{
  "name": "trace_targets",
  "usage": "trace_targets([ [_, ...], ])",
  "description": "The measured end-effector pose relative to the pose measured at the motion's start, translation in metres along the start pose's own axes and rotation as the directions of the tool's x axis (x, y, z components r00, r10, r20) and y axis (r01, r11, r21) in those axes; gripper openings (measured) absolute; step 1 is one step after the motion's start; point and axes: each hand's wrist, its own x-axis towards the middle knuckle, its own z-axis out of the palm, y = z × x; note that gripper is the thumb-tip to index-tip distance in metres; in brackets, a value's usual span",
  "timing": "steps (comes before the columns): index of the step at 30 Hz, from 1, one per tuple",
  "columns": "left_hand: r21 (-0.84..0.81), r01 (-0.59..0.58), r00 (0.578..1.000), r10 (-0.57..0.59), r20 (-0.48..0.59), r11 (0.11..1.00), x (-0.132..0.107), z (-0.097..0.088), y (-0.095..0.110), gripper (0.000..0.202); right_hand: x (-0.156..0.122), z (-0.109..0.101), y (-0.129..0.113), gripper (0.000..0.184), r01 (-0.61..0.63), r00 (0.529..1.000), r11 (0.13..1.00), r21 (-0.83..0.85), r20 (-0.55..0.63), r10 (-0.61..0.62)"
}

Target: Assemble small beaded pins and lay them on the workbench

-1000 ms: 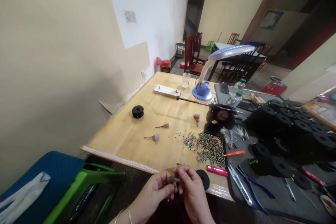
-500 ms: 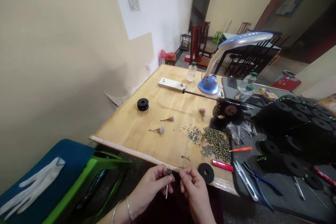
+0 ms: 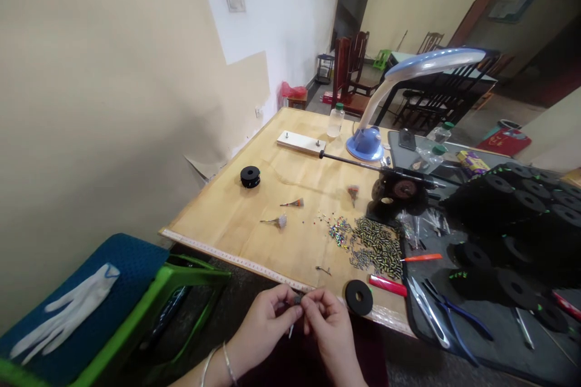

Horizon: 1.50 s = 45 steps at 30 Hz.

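At the near edge of the wooden table, my left hand (image 3: 272, 317) pinches a small dark piece (image 3: 297, 300) between thumb and fingers. A thin white strip (image 3: 291, 331) sticks out below those fingers. My right hand (image 3: 330, 321) is closed in a pinch right beside it, its fingertips meeting the dark piece; whatever lies inside them is too small to make out. A short twisted wire-like piece (image 3: 323, 269) lies just beyond both hands. To the right is a black disc with a central hole (image 3: 351, 296).
Striped cylindrical pieces (image 3: 376, 242) and coloured beads (image 3: 338, 231) lie beyond the hands. At right are a red-handled tool (image 3: 388, 285), tweezers (image 3: 429, 314), pliers (image 3: 458, 314) and black rolls (image 3: 488, 217). A blue lamp (image 3: 365, 144) and a rod device (image 3: 399, 190) stand farther back.
My right hand has moved left, closing the gap to my left hand, and its fingertips now meet the dark piece. The view has shifted slightly.
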Motion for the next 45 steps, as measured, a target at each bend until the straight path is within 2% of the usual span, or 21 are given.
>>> trace_targets([
  [9, 0.03, -0.023, 1.0, 0.024, -0.003, 0.999, 0.0, 0.001, -0.003, 0.025, 0.0, 0.0, 0.001, 0.037, 0.03, 1.0, 0.998, -0.061, 0.002, -0.03],
  [18, -0.263, 0.12, 0.993, -0.12, 0.016, 0.957, -0.002, 0.004, -0.004, 0.026, 0.001, -0.001, 0.01, 0.043, -0.053, 0.998, 0.997, 0.055, 0.027, 0.052],
  [23, -0.212, 0.12, 0.992, -0.124, -0.004, 0.97, -0.003, 0.003, -0.008, 0.023, -0.003, -0.003, 0.015, 0.043, -0.099, 0.992, 0.993, 0.068, 0.082, 0.093],
  [29, -0.114, 0.142, 0.988, -0.148, -0.052, 0.983, -0.006, -0.001, -0.018, 0.019, -0.011, -0.01, 0.018, 0.047, -0.158, 0.985, 0.987, -0.019, 0.061, 0.159],
  [37, -0.184, 0.161, 0.983, -0.175, -0.062, 0.97, -0.007, -0.002, -0.024, 0.016, -0.014, -0.004, 0.015, 0.051, -0.21, 0.962, 0.972, -0.108, 0.153, 0.225],
  [45, -0.196, 0.15, 0.984, -0.166, -0.069, 0.969, -0.007, -0.002, -0.02, 0.018, -0.012, -0.004, 0.019, 0.049, -0.233, 0.955, 0.965, -0.117, 0.16, 0.25],
])
